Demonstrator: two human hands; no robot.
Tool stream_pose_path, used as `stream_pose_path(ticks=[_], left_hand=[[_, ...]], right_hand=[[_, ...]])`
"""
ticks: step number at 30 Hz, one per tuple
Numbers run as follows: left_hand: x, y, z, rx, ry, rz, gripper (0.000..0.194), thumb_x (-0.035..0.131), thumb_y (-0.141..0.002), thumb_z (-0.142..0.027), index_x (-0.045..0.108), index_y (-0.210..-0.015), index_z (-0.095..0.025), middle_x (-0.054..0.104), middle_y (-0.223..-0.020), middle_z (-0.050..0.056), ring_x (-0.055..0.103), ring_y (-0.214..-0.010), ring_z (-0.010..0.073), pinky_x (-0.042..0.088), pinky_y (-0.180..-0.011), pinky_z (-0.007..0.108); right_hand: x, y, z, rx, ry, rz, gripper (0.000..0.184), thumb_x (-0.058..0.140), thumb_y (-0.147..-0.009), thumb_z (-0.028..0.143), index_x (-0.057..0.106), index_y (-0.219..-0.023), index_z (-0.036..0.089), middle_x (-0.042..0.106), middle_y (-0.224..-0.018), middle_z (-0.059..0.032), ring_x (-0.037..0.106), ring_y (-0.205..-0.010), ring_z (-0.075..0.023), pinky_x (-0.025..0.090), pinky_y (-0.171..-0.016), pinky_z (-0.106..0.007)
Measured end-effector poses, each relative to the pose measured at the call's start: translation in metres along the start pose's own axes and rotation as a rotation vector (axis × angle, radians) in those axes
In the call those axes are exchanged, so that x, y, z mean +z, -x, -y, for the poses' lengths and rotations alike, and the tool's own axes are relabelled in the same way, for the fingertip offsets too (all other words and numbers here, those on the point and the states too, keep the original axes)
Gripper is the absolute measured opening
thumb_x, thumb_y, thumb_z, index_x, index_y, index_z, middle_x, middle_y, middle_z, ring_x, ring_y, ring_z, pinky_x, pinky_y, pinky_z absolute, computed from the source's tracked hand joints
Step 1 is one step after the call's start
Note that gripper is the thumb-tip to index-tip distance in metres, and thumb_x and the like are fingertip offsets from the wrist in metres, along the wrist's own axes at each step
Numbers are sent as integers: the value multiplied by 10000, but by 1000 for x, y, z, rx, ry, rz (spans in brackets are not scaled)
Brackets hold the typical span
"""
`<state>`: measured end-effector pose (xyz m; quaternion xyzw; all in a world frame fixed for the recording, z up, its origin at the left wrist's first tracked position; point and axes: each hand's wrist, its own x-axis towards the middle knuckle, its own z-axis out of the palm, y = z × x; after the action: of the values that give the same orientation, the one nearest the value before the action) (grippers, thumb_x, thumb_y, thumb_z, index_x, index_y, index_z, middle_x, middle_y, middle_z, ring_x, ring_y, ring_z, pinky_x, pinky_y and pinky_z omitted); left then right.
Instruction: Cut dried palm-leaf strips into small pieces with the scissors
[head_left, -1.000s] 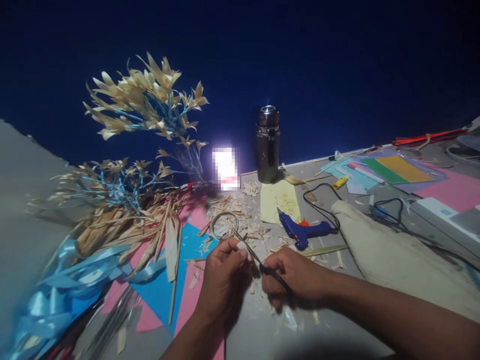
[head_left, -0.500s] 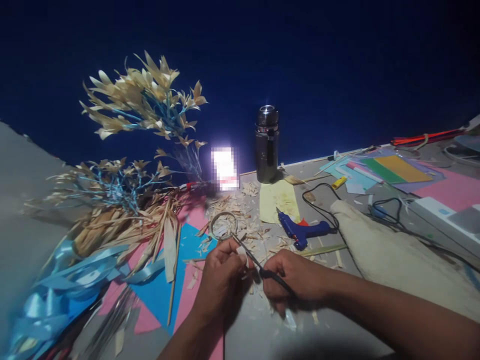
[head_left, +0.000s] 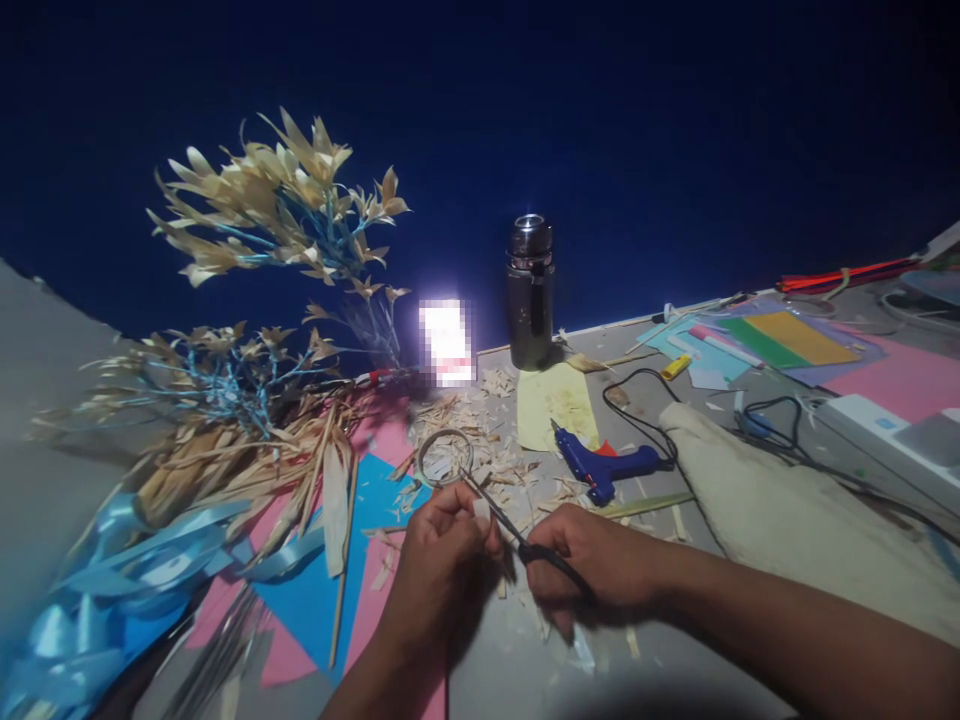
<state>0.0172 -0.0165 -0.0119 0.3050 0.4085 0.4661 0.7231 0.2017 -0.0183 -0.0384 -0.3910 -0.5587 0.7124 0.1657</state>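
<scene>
My right hand (head_left: pixel 577 565) is closed around the dark handles of a pair of scissors (head_left: pixel 553 562), whose blades point up and left toward my other hand. Between the pinched thumb and fingers of my left hand (head_left: pixel 454 540) is a small pale piece of husk (head_left: pixel 481 508), right beside the blades. Just beyond the fingertips lies a roll of tape (head_left: pixel 444 432) among pale scraps (head_left: pixel 502 455). A blue glue gun (head_left: pixel 607 462) rests past my right hand, its tip on yellow paper (head_left: pixel 551 390).
Husk flowers on blue stems (head_left: pixel 292 215), dried husks (head_left: pixel 180 475) and blue ribbon (head_left: pixel 150 570) crowd the left. A dark flask (head_left: pixel 531 300) and a bright pixelated light (head_left: pixel 448 335) stand behind. Right are a cream cloth (head_left: pixel 757 490), black cord (head_left: pixel 667 420) and a power strip (head_left: pixel 900 430).
My left hand has turned slightly and the pale piece shows less between its fingers. The scissors stay beside it. The whole view has shifted a little.
</scene>
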Motion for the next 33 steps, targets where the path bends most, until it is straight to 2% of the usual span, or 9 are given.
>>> stream_pose_path(ticks=[5,9,14,18,22,29,33], left_hand=[[-5,-1,3,-34,33,26,206,705,-736,-189,505,-687,-195,490,-494,-53,399,-443,83,306,-470,201],[-5,1,1,-42,48,4,189,695,-758,-201,511,-716,-201,467,-496,-58,389,-427,84,279,-459,207],[-9,-1,-1,-87,30,91,201,715,-714,-222,531,-643,-180,508,-508,-24,446,-451,103,331,-479,229],[-14,-2,-4,-129,47,150,172,749,-659,-235,594,-641,-162,398,-445,-61,428,-451,102,348,-502,235],[-14,0,-8,-159,46,150,172,770,-598,-208,659,-718,-154,377,-418,-81,379,-414,86,357,-509,242],[-16,2,-9,-194,56,165,156,748,-581,-168,646,-699,-176,356,-386,-88,398,-410,105,399,-545,273],[-15,0,-10,-191,60,188,155,751,-597,-163,598,-620,-173,345,-397,-94,305,-397,67,399,-560,268]], right_hand=[[-2,0,-1,-13,0,-2,315,685,-826,387,645,-660,122,607,-560,16,401,-398,-36,248,-370,-146],[-4,2,5,-18,-16,-19,316,677,-823,397,609,-654,138,633,-590,6,434,-412,-52,281,-369,-156],[-10,6,10,16,55,28,364,663,-835,433,640,-643,125,633,-582,-3,455,-426,-59,312,-390,-166],[-14,8,12,13,82,91,388,702,-814,459,614,-630,129,639,-587,-2,464,-446,-54,308,-405,-157],[-16,10,12,25,92,136,399,720,-804,474,602,-632,134,635,-586,9,421,-417,-40,292,-391,-153],[-17,11,11,79,114,156,385,730,-798,485,639,-680,130,646,-597,10,454,-421,-42,284,-377,-141],[-17,10,11,69,133,175,375,736,-794,476,640,-682,131,656,-608,4,469,-436,-46,309,-395,-145]])
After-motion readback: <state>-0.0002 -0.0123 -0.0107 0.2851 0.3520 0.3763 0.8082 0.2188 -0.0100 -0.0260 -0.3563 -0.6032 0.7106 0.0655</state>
